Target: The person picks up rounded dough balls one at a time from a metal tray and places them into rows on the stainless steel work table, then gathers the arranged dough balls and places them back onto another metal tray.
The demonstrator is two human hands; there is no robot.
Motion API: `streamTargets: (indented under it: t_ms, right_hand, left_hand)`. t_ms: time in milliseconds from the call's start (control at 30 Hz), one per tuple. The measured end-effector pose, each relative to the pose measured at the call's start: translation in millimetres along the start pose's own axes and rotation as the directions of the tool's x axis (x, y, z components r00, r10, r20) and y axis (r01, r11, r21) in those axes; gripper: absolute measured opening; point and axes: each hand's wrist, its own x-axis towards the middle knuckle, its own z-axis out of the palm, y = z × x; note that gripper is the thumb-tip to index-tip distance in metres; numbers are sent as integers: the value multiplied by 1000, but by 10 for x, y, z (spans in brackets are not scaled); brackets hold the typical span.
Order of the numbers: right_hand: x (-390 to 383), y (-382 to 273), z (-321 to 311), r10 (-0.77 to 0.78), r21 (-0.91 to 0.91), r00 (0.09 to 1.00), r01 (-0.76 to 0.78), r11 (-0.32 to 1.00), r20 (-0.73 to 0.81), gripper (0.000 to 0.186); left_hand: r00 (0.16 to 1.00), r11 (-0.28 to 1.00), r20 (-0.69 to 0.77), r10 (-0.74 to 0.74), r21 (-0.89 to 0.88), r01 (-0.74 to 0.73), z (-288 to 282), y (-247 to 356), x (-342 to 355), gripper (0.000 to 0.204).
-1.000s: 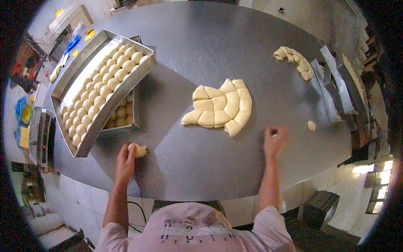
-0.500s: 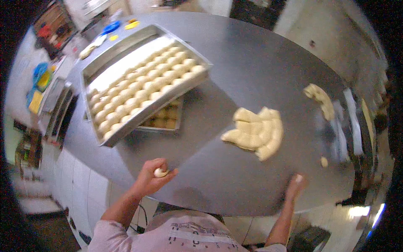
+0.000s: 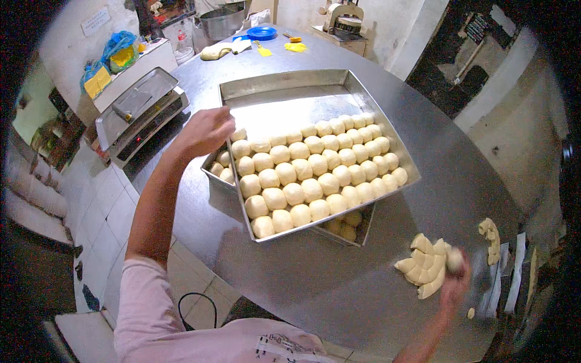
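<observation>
The left hand (image 3: pixel 209 130) is now brought to the left rim of the upper tray (image 3: pixel 284 86), where it was seen below the tray half a second ago; its fingers are curled, and whether any dough is pinched in them cannot be told. The right hand (image 3: pixel 458 278) is now placed at the edge of the cut dough sheet (image 3: pixel 423 266), to the right of the tray and nearer the body. A pale lump of dough (image 3: pixel 454 260) is seen at its blurred fingers, gripped or merely touched. The work is thus judged to be split between tray and sheet. Rows of dough balls (image 3: pixel 311 189) are held in the tray, its far part left bare.

The tray is rested crosswise over a lower tray (image 3: pixel 365 233) on the grey tabletop (image 3: pixel 290 290). Beyond it, a blue plate (image 3: pixel 262 33) is set; left of it, a scale (image 3: pixel 136 109) is seen above pale floor tiles (image 3: pixel 109 199).
</observation>
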Motion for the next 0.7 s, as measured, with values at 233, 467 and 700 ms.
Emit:
streamTargets:
  t_ms: [233,467,700]
  right_hand:
    - [596,981,3336,-128,-266,675,447,854,726,38]
    - [800,2237,4480,-301,-600,755,650,466,583,26]
    - [352,1479,4081,-201,-365,742,522,771,639,36]
  left_hand:
    - [870,899,493,1,381,-217,344,-580,813,43]
    - [844,971,525,-113,239,-19,-89,-152,698,32]
    - [969,829,126,-212,-502,247,-344,374,116,38]
